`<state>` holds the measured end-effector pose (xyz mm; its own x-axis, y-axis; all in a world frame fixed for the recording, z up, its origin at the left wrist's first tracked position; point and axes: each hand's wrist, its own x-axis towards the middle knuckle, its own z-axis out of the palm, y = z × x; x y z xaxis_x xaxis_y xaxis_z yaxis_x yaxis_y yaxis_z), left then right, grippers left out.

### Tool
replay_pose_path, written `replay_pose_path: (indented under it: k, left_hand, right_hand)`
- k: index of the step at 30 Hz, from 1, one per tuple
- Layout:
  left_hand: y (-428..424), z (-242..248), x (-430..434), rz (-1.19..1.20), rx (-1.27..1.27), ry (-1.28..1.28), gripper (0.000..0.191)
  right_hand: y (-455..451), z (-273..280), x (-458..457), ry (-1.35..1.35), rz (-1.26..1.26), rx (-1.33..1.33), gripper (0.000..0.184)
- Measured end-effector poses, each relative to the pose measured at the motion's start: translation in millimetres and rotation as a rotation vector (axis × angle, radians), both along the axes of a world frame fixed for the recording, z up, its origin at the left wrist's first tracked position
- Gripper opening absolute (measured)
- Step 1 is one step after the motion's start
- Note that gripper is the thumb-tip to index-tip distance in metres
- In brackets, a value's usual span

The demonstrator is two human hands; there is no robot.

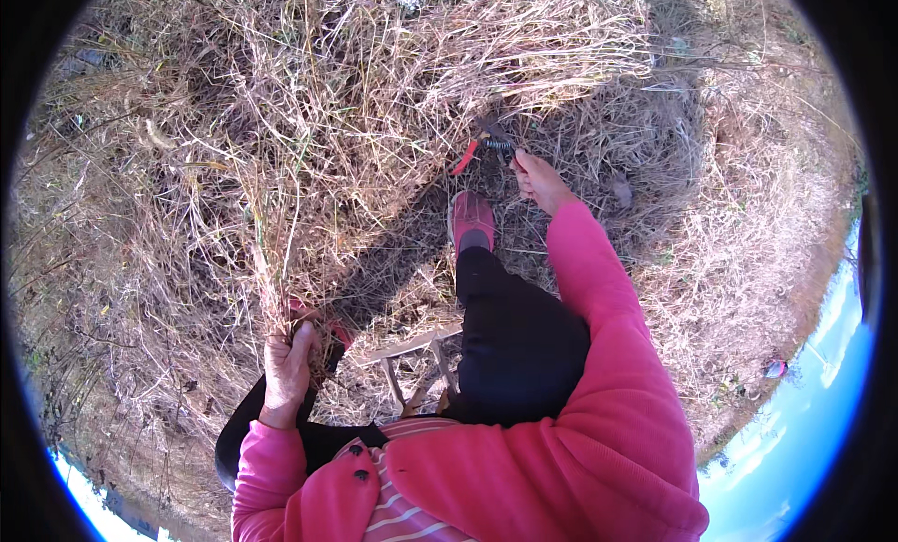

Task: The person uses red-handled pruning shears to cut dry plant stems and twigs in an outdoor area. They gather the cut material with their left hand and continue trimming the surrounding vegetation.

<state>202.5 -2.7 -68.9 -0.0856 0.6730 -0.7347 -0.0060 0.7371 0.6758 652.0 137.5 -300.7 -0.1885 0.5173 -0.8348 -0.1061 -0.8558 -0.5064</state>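
Observation:
My left hand (286, 365) is closed round a bunch of dry grass stems (270, 289) at the lower left, the stems reaching away from me. Near the upper middle, my right hand (539, 180) grips one handle of red-handled pruning shears (497, 143). Their other red handle stands apart to the left, with a coiled spring between the two. The blades point away from me into shadowed dry grass and are hard to make out. Cut-looking pale stalks (561, 58) lie in a loose layer beyond the shears.
My pink shoe (473, 216) rests on the ground just below the shears. A low wooden stool or frame (414, 345) stands between my legs. My other foot is partly hidden by my left hand and the stems. Tangled dry grass (175, 226) spreads along the left.

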Motion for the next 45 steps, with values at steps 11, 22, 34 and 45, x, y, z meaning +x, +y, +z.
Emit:
replay_pose_path:
  k: [11, 22, 34, 45]
  left_hand:
    - [18.9, -27.5, 35.1, 0.101, -0.092, -0.043, 0.020]
    - [107.8, -113.4, 117.8, 0.000, -0.024, -0.414, 0.022]
    - [100.3, -119.4, 117.9, 0.095, -0.065, -0.595, 0.016]
    - [89.4, -107.9, 133.8, 0.351, -0.098, -0.445, 0.025]
  right_hand:
    - [-5.7, 100.2, -51.5, -0.227, 0.326, 0.293, 0.023]
    - [1.8, 131.2, -109.0, 0.425, 0.150, 0.072, 0.026]
    - [-5.2, 129.3, -117.5, 0.514, 0.482, 0.308, 0.105]
    - [-12.8, 100.9, -110.6, 0.139, 0.340, 0.212, 0.050]
